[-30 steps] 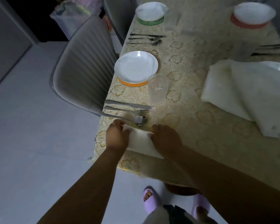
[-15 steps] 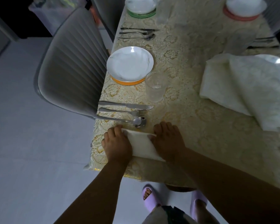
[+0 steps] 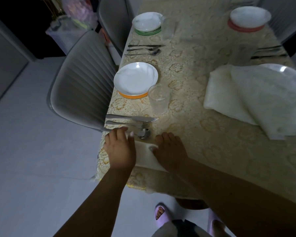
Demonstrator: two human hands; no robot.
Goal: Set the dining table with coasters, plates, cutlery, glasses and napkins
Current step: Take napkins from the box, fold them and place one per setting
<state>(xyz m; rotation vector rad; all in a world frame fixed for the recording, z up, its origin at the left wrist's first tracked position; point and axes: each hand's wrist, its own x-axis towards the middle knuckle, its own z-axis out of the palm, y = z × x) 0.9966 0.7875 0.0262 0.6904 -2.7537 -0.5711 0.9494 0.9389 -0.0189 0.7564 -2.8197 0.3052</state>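
The bench wears a cream cloth patterned with gold flower outlines, and the folded napkin on it is plain white, as is the stack of napkins farther off. Three white plates show faint grey marbling: the nearest plate sits on an orange coaster, the far left plate on a green coaster, the far right plate on a pink coaster. The ribbed chair is grey, the slippers lilac, the ridged glass clear

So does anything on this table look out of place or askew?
Mainly the loose napkins, draped in a heap over the near right plate instead of laid folded. The left settings look tidy; both hands press a folded napkin flat.
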